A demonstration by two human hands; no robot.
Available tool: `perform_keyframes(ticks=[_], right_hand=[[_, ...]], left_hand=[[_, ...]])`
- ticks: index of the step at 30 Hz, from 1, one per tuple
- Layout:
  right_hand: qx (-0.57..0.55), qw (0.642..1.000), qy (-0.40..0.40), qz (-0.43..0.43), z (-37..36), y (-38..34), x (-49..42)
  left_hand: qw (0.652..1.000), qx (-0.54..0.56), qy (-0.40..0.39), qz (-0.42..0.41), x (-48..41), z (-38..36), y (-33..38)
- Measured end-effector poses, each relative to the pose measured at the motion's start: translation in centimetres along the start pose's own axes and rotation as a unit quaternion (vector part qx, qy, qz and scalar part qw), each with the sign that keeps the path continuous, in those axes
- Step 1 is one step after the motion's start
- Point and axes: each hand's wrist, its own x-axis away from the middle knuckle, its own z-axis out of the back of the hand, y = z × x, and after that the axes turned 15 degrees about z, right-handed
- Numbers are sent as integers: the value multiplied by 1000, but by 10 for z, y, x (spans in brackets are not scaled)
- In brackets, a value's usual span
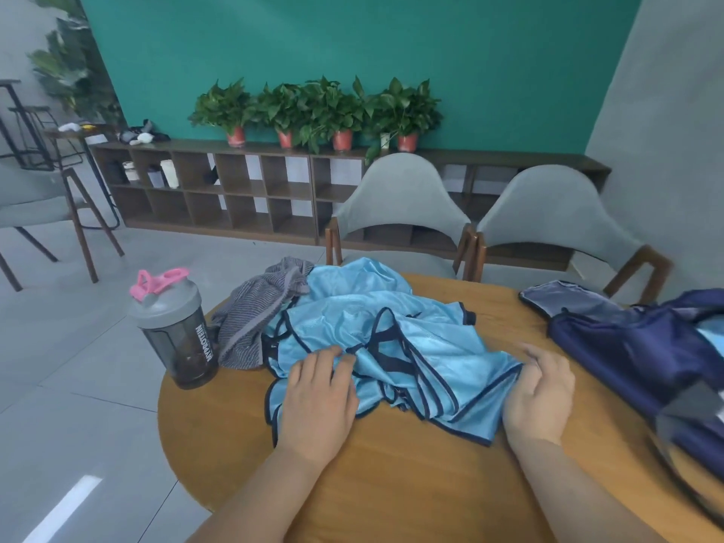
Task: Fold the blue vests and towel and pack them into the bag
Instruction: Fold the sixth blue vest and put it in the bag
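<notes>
A crumpled heap of light blue vests (pixel 376 339) with dark trim lies in the middle of the round wooden table (pixel 391 484). A grey striped towel (pixel 254 315) is bunched at the heap's far left. My left hand (pixel 319 401) rests on the near left of the vests, its fingertips curled into a fold of the cloth. My right hand (pixel 538 393) holds the right edge of the top vest, fingers bent round the hem. The dark blue bag (pixel 646 346) sits open at the table's right side.
A grey shaker bottle (pixel 176 327) with a pink lid stands at the table's left edge. Two grey chairs (pixel 403 205) stand behind the table. Low wooden shelves (pixel 235 190) with potted plants line the green wall.
</notes>
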Motion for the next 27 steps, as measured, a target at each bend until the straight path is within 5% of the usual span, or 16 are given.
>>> perform_keyframes(ticks=[2,6,9,12,18,24,27], right_hand=[[44,990,-88,105,8,3,1],[151,898,-325,257,-1,5,13],[137,928,-260,228,-2,13,13],[8,986,-158,42,17,3,4],[-79,976,72,-190,27,9,-5],[-73,949,178,-252,36,5,-14],[52,985,112,-121,44,12,-21]], left_hand=[[1000,15,-11,-17,-2,1,13],[993,61,-92,-37,2,-1,52],[991,57,-115,-45,10,-7,72],[992,64,-99,-30,17,-12,83],[993,73,-86,-22,13,-16,88],[999,24,-44,7,1,-12,81],[996,20,-81,12,-9,-20,67]])
